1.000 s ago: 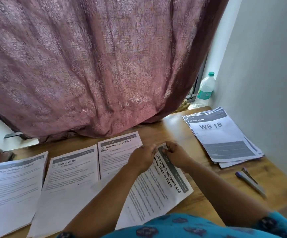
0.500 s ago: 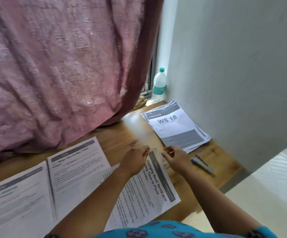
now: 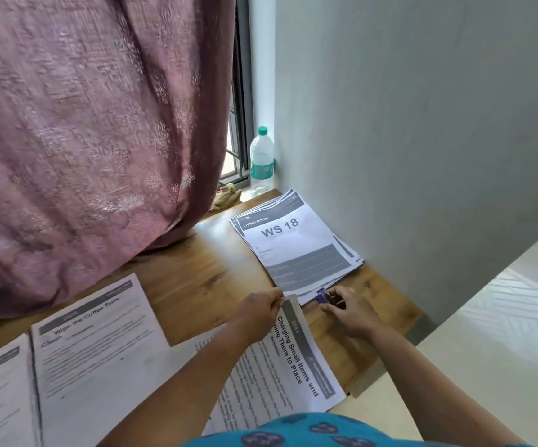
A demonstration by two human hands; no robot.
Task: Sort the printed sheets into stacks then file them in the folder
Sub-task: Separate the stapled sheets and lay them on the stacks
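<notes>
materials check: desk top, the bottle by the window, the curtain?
Desk top: looks like wood or wood-look laminate, matte; grain and knots show, but solid or veneer is unclear.
Bottle: clear plastic, it seems, glossy, with a green cap and a green label band.
Curtain: woven fabric, mauve with a slight sheen; it hangs in soft folds and shows a textured pattern.

I see a wooden surface (image 3: 196, 279) set in a room corner. A mauve patterned curtain (image 3: 84, 140) hangs behind it, its hem resting on the wood. To the curtain's right, I note a window (image 3: 238, 124) with a metal grille admitting daylight. A plain grey wall (image 3: 406, 124) bounds the surface on the right. A pale tiled floor (image 3: 503, 333) lies beyond, with bright reflected light on it.
</notes>
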